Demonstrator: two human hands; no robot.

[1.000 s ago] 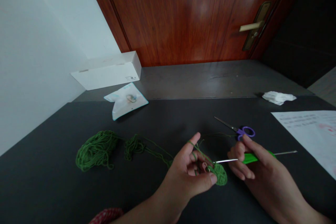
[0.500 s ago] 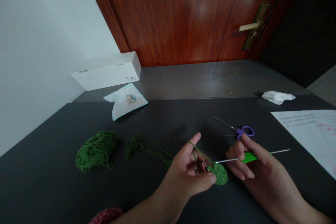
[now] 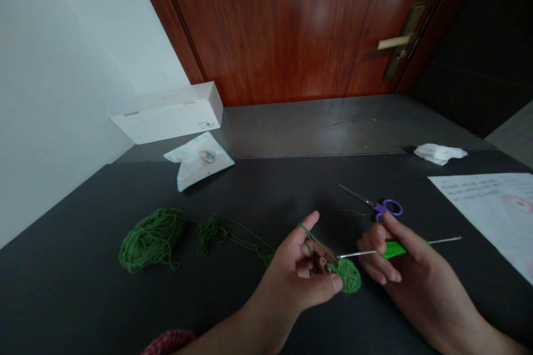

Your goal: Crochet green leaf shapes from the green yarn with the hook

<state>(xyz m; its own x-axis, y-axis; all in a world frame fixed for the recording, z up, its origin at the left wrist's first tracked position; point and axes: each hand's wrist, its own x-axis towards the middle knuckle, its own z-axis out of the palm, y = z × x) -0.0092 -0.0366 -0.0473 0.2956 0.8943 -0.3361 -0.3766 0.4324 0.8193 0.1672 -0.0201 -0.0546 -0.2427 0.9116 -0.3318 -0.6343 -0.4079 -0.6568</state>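
Observation:
Between the thumb and fingers of my left hand (image 3: 297, 274) is a small rounded green crochet piece (image 3: 350, 275). Green yarn runs over the raised index finger of that hand. My right hand (image 3: 406, 263) is closed around the bright green grip of a crochet hook (image 3: 395, 249), whose metal tip meets the yarn at the top edge of the piece. A small brownish clip-like thing shows by the left fingers, partly hidden. Loose green yarn (image 3: 154, 238) lies in a skein to the left, with a strand leading to my left hand.
Purple-handled scissors (image 3: 385, 208) lie just beyond my right hand. A printed paper sheet (image 3: 491, 199) and a crumpled white tissue (image 3: 440, 153) are at the right. Farther back on the left are a plastic packet (image 3: 202, 161) and a long white box (image 3: 175, 116).
The hook tip has shifted very slightly at the piece's edge. Both hands keep nearly the same place and hold.

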